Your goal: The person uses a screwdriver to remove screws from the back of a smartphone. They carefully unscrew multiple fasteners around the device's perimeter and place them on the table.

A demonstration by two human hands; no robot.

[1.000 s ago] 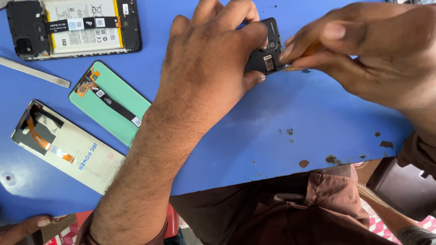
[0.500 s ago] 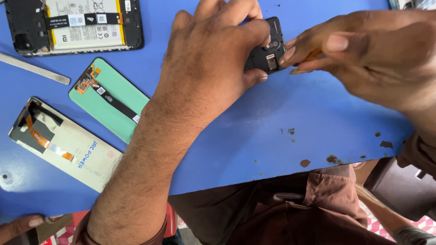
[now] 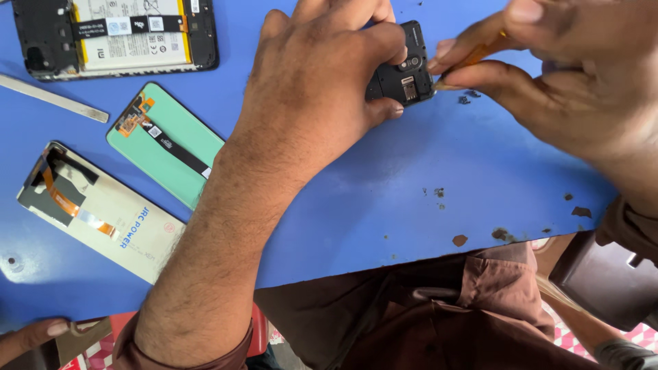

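Note:
My left hand grips a black opened phone body and presses it onto the blue table near the top centre. The hand covers most of the phone; only its right end with a small camera part shows. My right hand pinches a thin tool with an orange handle, and the tool's tip touches the right edge of the phone. Tiny dark bits, perhaps screws, lie just beside that tip.
A second opened phone with its battery showing lies at the top left. Below it lie a flat metal strip, a green display panel and a white display panel. Another person's fingers show at the bottom left.
The view has shifted slightly. Both hands stay on the black phone, and the tool tip has moved a little along its right edge.

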